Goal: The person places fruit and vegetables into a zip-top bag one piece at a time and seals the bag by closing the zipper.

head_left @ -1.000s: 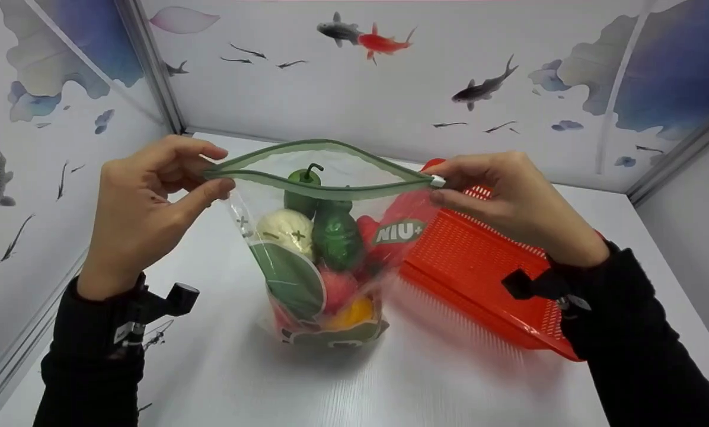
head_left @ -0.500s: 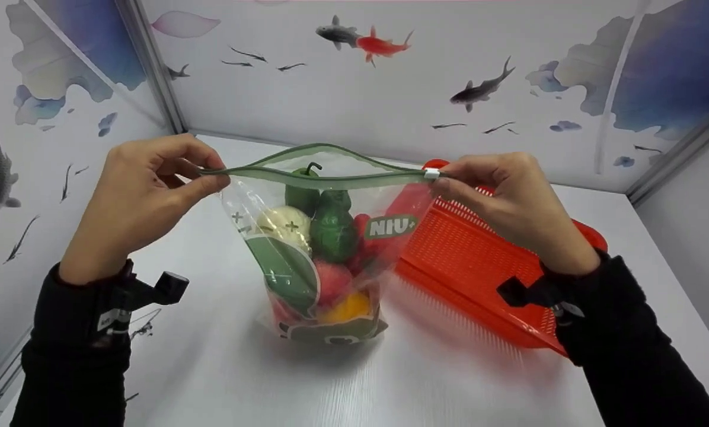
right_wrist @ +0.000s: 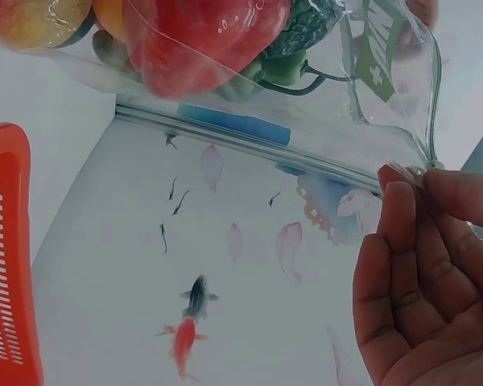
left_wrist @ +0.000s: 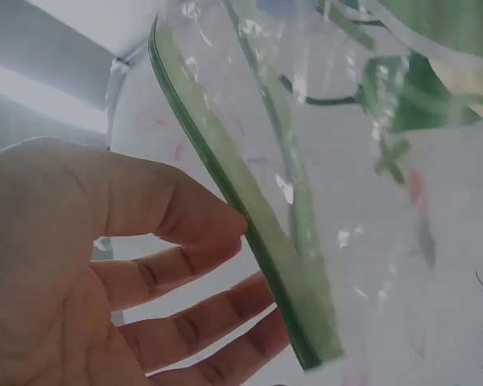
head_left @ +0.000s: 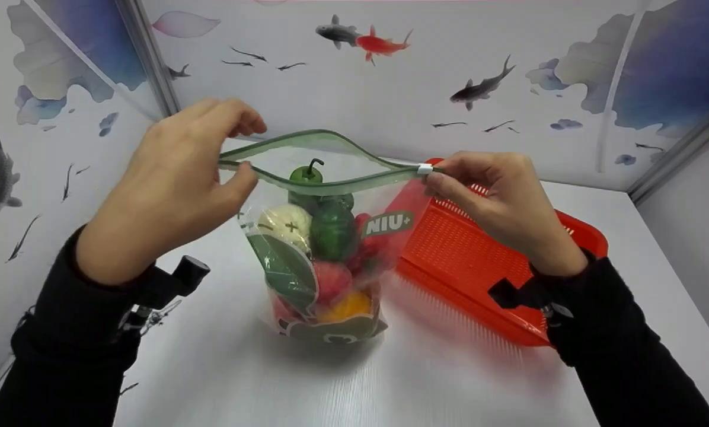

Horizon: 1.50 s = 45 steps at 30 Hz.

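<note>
A clear zip bag [head_left: 283,279] with a green rim stands upright on the white table, its mouth gaping. Inside are a green pepper [head_left: 306,174], a pale round vegetable [head_left: 286,225], a dark green one [head_left: 332,232], and red and yellow pieces. My right hand [head_left: 497,201] pinches the right corner of the rim, just beside the white slider [head_left: 425,169]. At the left end, my left hand [head_left: 171,184] has its thumb apart from its fingers, with the rim between them. In the left wrist view its thumb [left_wrist: 213,213] lies against the green strip [left_wrist: 225,181].
A red perforated plastic basket [head_left: 479,279] sits on the table [head_left: 437,385] to the right, behind and below my right hand. White panels [head_left: 342,89] with painted fish enclose the table at the back and sides.
My left hand has loosened its pinch on the rim's left end and moved up and rightward. The mouth, drawn narrower half a second ago, gapes wider. My right hand keeps its pinch, shifting slightly left.
</note>
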Each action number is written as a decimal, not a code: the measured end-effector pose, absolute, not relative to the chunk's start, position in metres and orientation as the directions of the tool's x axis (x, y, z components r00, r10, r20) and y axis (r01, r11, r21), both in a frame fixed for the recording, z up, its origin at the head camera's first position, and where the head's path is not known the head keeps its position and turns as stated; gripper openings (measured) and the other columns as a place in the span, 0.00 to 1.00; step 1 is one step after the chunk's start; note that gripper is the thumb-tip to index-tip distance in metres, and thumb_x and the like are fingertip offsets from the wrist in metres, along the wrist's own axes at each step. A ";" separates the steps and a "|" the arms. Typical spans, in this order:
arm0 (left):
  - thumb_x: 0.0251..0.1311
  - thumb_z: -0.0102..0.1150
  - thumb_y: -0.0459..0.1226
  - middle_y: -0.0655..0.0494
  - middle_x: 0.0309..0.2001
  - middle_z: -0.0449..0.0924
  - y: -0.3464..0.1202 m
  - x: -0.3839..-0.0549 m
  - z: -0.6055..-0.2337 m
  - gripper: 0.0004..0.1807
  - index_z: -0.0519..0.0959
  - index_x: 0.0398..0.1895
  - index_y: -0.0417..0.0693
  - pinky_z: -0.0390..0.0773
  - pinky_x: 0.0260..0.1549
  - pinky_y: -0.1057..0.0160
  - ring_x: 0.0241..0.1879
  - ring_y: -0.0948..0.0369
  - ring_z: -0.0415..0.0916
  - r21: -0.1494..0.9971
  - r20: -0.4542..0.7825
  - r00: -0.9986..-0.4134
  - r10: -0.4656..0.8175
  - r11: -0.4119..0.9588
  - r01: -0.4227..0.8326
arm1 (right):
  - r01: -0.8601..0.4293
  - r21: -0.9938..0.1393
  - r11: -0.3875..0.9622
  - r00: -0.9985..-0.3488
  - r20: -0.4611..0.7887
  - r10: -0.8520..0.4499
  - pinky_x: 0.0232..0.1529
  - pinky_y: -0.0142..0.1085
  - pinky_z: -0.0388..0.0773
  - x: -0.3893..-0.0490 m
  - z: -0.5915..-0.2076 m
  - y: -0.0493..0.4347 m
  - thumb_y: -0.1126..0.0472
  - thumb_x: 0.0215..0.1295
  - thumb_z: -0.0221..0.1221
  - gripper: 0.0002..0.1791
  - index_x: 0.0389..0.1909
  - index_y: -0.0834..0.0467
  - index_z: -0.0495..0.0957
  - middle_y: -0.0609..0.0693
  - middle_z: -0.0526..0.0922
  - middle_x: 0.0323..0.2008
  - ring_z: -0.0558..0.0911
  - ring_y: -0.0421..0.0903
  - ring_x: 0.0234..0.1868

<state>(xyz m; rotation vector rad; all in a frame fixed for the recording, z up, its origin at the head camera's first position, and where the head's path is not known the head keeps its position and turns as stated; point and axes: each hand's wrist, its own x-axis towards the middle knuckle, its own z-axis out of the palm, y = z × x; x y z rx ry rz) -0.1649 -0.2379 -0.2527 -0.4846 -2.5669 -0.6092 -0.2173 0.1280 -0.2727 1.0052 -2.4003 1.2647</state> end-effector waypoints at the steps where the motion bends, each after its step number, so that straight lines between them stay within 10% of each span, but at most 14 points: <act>1: 0.64 0.62 0.34 0.55 0.54 0.85 -0.230 -0.166 -0.252 0.18 0.82 0.57 0.51 0.75 0.56 0.43 0.50 0.53 0.80 0.302 0.517 -0.818 0.252 0.840 0.450 | -0.678 -0.628 0.383 -0.729 0.508 -0.459 0.43 0.27 0.87 -0.217 -0.273 0.128 0.69 0.70 0.69 0.05 0.42 0.60 0.92 0.49 0.92 0.36 0.90 0.39 0.34; 9: 0.72 0.60 0.47 0.65 0.45 0.83 -0.159 -0.179 -0.237 0.08 0.86 0.47 0.60 0.69 0.41 0.52 0.40 0.59 0.74 0.166 0.500 -0.754 0.425 0.808 0.565 | -0.670 -0.632 0.389 -0.738 0.514 -0.436 0.42 0.27 0.86 -0.217 -0.275 0.126 0.68 0.70 0.69 0.04 0.41 0.59 0.92 0.47 0.92 0.35 0.89 0.40 0.32; 22: 0.70 0.67 0.47 0.61 0.40 0.80 -0.086 -0.199 -0.212 0.06 0.88 0.35 0.62 0.68 0.39 0.51 0.44 0.56 0.73 0.083 0.270 -0.845 0.462 0.863 0.499 | -0.704 -0.602 0.378 -0.706 0.536 -0.462 0.37 0.26 0.82 -0.218 -0.274 0.125 0.64 0.69 0.71 0.04 0.40 0.59 0.93 0.47 0.93 0.34 0.88 0.42 0.31; 45: 0.66 0.70 0.37 0.61 0.27 0.84 -0.098 -0.215 -0.218 0.11 0.87 0.23 0.53 0.78 0.32 0.59 0.34 0.59 0.79 0.216 0.336 -0.783 0.523 0.767 0.605 | -0.663 -0.641 0.388 -0.745 0.511 -0.429 0.46 0.27 0.86 -0.218 -0.278 0.130 0.72 0.68 0.68 0.08 0.44 0.63 0.92 0.54 0.92 0.36 0.89 0.39 0.36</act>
